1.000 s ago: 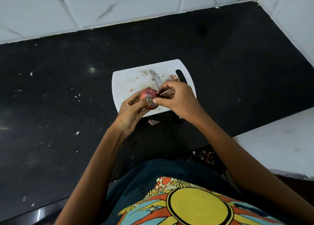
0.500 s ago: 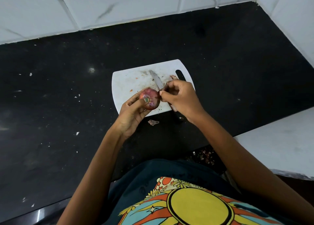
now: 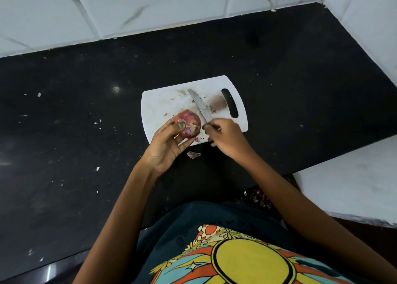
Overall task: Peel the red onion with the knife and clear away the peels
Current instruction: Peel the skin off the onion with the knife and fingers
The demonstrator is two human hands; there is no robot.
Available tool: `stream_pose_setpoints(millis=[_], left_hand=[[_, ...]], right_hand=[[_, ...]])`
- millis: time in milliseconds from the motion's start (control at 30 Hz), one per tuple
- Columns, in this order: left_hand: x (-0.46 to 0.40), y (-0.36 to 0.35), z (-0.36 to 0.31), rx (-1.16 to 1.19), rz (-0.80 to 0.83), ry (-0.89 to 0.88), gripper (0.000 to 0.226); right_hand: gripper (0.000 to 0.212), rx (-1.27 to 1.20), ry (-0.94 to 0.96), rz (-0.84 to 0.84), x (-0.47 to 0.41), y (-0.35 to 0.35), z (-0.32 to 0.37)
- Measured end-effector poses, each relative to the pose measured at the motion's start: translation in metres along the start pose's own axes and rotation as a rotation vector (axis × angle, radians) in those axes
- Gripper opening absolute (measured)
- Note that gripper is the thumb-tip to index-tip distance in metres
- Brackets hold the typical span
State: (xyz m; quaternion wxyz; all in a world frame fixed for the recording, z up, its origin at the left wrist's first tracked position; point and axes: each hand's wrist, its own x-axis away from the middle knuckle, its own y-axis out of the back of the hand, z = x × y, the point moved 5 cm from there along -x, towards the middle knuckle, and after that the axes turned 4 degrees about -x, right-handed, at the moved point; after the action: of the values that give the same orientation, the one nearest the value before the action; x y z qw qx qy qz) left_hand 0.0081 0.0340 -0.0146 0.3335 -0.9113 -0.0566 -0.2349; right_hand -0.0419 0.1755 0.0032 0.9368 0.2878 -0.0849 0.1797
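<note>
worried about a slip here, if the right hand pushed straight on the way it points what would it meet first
Most likely the red onion held by the left hand: the right hand, gripping the knife, points left toward it, with only a small gap between. Depth is unclear.

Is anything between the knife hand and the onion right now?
Nothing visible. The right hand grips the knife just right of the red onion, which the left hand holds over the cutting board; only a small open gap separates them.
</note>
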Motion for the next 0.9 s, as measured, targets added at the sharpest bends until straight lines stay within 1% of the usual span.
stream_pose_setpoints(millis=[100,133,233,367,500,633,700,767,900], left_hand=[[0.0,0.0,-0.001,-0.076,0.01,-0.006,0.041],[0.0,-0.001,-0.002,-0.104,0.019,-0.009,0.041],[0.001,-0.004,-0.005,-0.17,0.036,-0.019,0.039],[0.002,-0.005,-0.006,-0.193,0.021,-0.018,0.041],[0.003,-0.005,-0.004,-0.213,0.008,-0.017,0.041],[0.005,-0.004,-0.002,-0.207,0.003,-0.002,0.037],[0.004,-0.004,-0.002,-0.211,-0.005,-0.005,0.037],[0.003,-0.004,-0.003,-0.209,-0.006,-0.016,0.037],[0.002,-0.005,-0.005,-0.184,-0.002,-0.022,0.035]], right_hand=[[0.014,-0.201,0.034,-0.02,0.002,0.014,0.023],[0.013,-0.216,0.053,-0.005,0.003,0.016,0.029],[0.023,-0.136,0.095,0.016,0.004,0.015,0.038],[0.025,-0.113,0.111,-0.032,0.005,0.015,0.039],[0.02,-0.096,0.135,-0.028,0.004,0.016,0.039],[0.013,-0.111,0.12,-0.076,0.001,0.019,0.033],[0.011,-0.129,0.123,-0.069,0.002,0.018,0.033],[0.013,-0.132,0.168,-0.054,0.006,0.017,0.037],[0.021,-0.058,0.268,-0.06,0.013,0.015,0.045]])
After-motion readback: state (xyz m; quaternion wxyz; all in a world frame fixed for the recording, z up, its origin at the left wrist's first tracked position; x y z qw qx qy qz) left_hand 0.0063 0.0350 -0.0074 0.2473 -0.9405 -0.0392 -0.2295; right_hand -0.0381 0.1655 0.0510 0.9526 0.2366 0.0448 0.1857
